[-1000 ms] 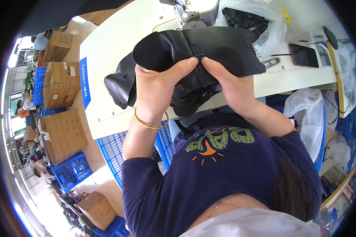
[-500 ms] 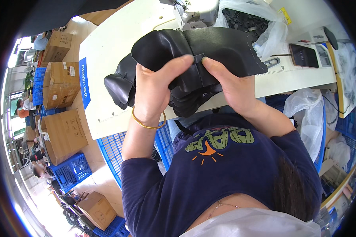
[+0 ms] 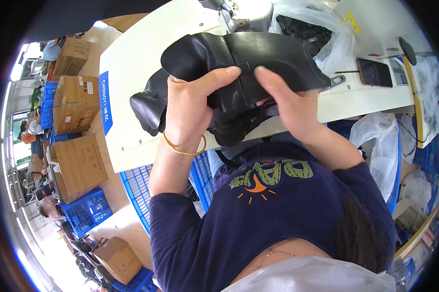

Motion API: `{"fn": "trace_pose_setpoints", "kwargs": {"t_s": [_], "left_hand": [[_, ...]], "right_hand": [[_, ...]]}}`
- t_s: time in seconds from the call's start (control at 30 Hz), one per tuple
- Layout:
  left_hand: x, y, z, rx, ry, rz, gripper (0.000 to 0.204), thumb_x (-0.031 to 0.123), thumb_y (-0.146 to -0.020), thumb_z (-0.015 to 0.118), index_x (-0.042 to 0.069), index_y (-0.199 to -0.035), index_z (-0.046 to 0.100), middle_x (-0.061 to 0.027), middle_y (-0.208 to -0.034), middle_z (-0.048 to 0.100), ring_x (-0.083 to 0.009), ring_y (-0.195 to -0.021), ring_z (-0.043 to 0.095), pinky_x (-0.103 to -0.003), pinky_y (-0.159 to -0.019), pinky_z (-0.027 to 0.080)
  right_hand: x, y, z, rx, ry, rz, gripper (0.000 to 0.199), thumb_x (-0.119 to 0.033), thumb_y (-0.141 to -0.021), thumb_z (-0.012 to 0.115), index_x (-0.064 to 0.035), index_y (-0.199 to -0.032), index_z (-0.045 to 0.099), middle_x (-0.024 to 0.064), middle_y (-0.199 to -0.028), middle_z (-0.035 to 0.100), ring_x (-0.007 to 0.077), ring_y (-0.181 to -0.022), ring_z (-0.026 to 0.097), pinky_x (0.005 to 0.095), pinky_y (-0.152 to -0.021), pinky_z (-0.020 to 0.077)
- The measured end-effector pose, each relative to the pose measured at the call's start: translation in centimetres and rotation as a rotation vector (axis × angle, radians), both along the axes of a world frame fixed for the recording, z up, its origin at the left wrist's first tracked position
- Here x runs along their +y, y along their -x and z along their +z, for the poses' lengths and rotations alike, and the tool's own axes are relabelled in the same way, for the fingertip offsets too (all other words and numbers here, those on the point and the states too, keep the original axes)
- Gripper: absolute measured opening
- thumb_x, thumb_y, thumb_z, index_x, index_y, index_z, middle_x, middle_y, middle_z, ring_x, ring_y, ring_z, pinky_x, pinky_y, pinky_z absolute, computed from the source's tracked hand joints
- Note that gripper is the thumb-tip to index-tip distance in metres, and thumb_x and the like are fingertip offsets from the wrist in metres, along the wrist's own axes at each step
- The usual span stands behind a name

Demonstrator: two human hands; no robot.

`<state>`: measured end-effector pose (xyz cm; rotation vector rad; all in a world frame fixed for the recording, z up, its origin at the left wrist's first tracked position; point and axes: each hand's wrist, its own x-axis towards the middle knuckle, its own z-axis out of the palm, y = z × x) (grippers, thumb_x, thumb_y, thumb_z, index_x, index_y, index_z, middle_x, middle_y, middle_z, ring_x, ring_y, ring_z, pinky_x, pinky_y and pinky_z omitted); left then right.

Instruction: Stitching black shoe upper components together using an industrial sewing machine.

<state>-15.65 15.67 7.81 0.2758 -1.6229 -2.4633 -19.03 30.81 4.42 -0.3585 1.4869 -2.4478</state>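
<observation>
A shiny black leather-like piece [image 3: 278, 53] with a raised seam across it is held above the table's near edge. My left hand [image 3: 190, 104] grips its near side, thumb pressed on the surface just left of the seam by a small black tab [image 3: 243, 66]. To the right of the seam, my right hand [image 3: 297, 109] holds the same piece, thumb on top and fingers mostly hidden underneath. More folded black pieces [image 3: 149, 107] lie under and left of it; how they join is hidden.
A sewing machine [image 3: 246, 22] stands just beyond the piece on the white table [image 3: 127, 92]. A plastic bag with black scraps [image 3: 304, 27] and a phone [image 3: 374, 72] are to the right. Blue crates [image 3: 139, 187] sit below the table; cardboard boxes [image 3: 78, 168] stand at left.
My right thumb has shifted slightly right, away from the seam and tab. The piece has moved a little left at its seam. My left hand has hardly moved.
</observation>
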Motion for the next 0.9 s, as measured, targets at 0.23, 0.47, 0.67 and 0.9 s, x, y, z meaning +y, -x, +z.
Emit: {"fn": "trace_pose_setpoints", "kwargs": {"t_s": [0.23, 0.47, 0.67, 0.9], "left_hand": [[-1.4, 2.6, 0.8, -0.007, 0.011, 0.037, 0.015, -0.006, -0.075, 0.066, -0.002, -0.089, 0.067, -0.0087, -0.083, 0.067, -0.0159, -0.073, 0.065, -0.027, -0.068, 0.054], [-2.2, 6.0, 1.3, -0.024, -0.027, 0.030, 0.011, -0.003, -0.077, 0.066, -0.006, -0.087, 0.066, -0.0094, -0.084, 0.066, -0.0162, -0.074, 0.065, -0.028, -0.067, 0.054], [-2.4, 6.7, 1.7, -0.016, 0.014, 0.024, 0.009, -0.004, -0.077, 0.066, -0.005, -0.086, 0.066, -0.0095, -0.085, 0.066, -0.0162, -0.076, 0.065, -0.028, -0.069, 0.054], [-2.4, 6.8, 1.9, -0.029, 0.020, 0.035, 0.009, -0.005, -0.077, 0.066, -0.005, -0.086, 0.067, -0.0095, -0.085, 0.066, -0.0163, -0.076, 0.065, -0.027, -0.069, 0.053]], "right_hand": [[0.3, 3.6, 1.3, 0.173, -0.011, -0.070, 0.012, -0.010, -0.088, 0.059, 0.0018, -0.091, 0.062, 0.0067, -0.074, 0.063, 0.0114, -0.056, 0.057, 0.0227, -0.046, 0.0411], [-0.3, 6.9, 1.6, 0.172, -0.031, -0.084, 0.013, -0.012, -0.087, 0.061, 0.0007, -0.087, 0.064, 0.0065, -0.069, 0.063, 0.0101, -0.052, 0.052, 0.0229, -0.048, 0.0387], [-0.5, 7.4, 1.6, 0.163, 0.008, -0.091, 0.013, -0.013, -0.087, 0.061, -0.0007, -0.087, 0.064, 0.0058, -0.071, 0.063, 0.0091, -0.053, 0.051, 0.0229, -0.048, 0.0386], [-0.8, 7.5, 1.8, 0.152, 0.014, -0.098, 0.013, -0.013, -0.087, 0.061, -0.0005, -0.088, 0.064, 0.0055, -0.070, 0.062, 0.0090, -0.054, 0.051, 0.0230, -0.050, 0.0392]]}}
